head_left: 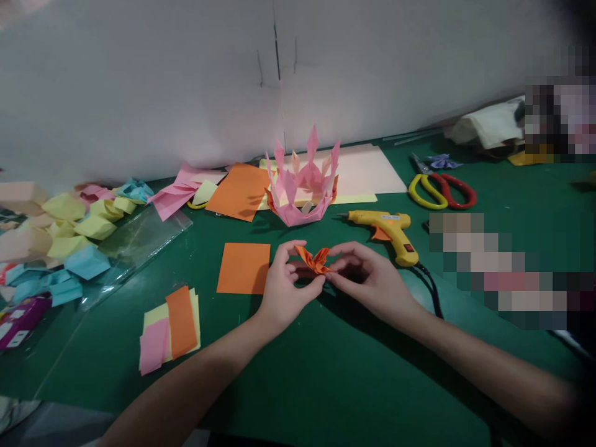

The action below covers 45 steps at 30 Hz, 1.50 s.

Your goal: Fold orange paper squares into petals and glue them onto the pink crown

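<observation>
A small folded orange paper piece [314, 259] is pinched between both my hands above the green table [326, 372]. My left hand [285, 285] grips its left side with thumb and fingers closed. My right hand [367, 279] pinches its right side. Just behind them stands a pink paper crown-like form [302, 186] with orange bits at its base. A flat orange paper square [243, 267] lies left of my left hand.
A yellow glue gun [388, 233] with a black cord lies right of the crown. Yellow and red scissors [440, 189] sit at back right. Folded coloured paper pieces [69, 230] and a clear bag [135, 242] are at left; paper strips [172, 326] lie nearer.
</observation>
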Each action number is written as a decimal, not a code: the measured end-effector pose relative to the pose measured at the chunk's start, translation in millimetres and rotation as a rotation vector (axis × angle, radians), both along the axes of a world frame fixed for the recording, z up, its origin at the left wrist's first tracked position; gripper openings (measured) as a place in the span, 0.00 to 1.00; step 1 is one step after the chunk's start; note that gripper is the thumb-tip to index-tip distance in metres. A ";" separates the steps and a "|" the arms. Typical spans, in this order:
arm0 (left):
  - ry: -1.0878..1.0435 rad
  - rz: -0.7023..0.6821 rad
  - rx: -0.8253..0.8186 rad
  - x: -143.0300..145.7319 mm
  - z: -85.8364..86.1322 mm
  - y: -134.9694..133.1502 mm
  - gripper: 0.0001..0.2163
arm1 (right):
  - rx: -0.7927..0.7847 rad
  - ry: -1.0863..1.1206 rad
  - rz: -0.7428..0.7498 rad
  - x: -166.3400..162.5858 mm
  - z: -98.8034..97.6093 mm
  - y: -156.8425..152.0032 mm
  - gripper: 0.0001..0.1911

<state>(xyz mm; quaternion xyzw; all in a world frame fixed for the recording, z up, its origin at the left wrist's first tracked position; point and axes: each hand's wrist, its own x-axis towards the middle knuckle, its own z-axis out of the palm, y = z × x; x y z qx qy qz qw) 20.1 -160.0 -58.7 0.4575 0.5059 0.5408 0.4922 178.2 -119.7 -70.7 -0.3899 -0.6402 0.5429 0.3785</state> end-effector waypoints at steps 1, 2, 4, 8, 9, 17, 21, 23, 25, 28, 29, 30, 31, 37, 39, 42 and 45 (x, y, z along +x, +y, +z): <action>-0.005 -0.002 -0.003 0.4 -0.4 0.0 0.24 | 0.043 -0.025 -0.012 0.0 0.3 -0.9 0.17; -0.016 0.003 -0.008 0.6 -0.6 0.1 0.24 | 0.079 -0.041 -0.016 0.0 0.8 -1.8 0.18; -0.044 0.021 -0.015 0.6 -0.7 0.7 0.23 | 0.140 -0.064 -0.012 0.0 2.5 -3.7 0.21; -0.034 -0.009 -0.014 -0.5 -0.3 1.5 0.20 | 0.389 -0.208 -0.001 -0.1 3.0 -6.4 0.28; -0.019 -0.020 -0.005 -0.8 -0.4 1.4 0.20 | 0.482 -0.251 0.004 0.1 2.1 -6.4 0.29; 0.076 -0.033 -0.003 -0.6 2.6 -1.0 0.20 | 0.902 -0.442 0.042 3.4 -6.6 -2.2 0.30; -0.057 0.013 -0.052 -1.4 3.0 2.7 0.21 | 0.734 -0.322 0.027 1.8 -2.6 -4.8 0.30; -0.130 0.037 -0.077 -2.2 2.0 5.1 0.23 | 0.515 -0.209 0.020 0.2 1.0 -6.5 0.31; -0.170 0.052 -0.108 -3.1 0.8 6.9 0.24 | 0.299 -0.114 0.049 -1.4 4.0 -7.3 0.32; -0.185 0.063 -0.140 -3.8 -0.5 7.6 0.24 | 0.049 0.005 0.089 -3.0 5.3 -5.8 0.33; -0.188 0.056 -0.141 -3.8 -0.6 7.5 0.24 | -0.013 0.040 0.092 -3.2 4.9 -4.8 0.34; -0.194 0.041 -0.139 -3.7 -0.5 7.4 0.25 | -0.063 0.073 0.089 -3.2 4.1 -3.7 0.34; -0.204 0.024 -0.132 -3.5 -0.4 7.3 0.26 | -0.103 0.106 0.085 -3.1 3.1 -2.5 0.35; -0.210 -0.034 -0.116 -2.7 -0.1 7.4 0.24 | -0.190 0.211 0.068 -2.6 -1.2 0.9 0.37; -0.201 -0.043 -0.109 -2.7 -1.2 7.4 0.22 | -0.183 0.205 0.066 -2.7 -1.3 0.8 0.37; -0.181 -0.038 -0.099 -2.6 -2.3 6.5 0.23 | -0.158 0.186 0.077 -2.6 -0.5 0.3 0.35; -0.157 -0.017 -0.107 -1.8 -1.5 5.1 0.22 | -0.108 0.154 0.095 -2.7 0.5 -0.8 0.30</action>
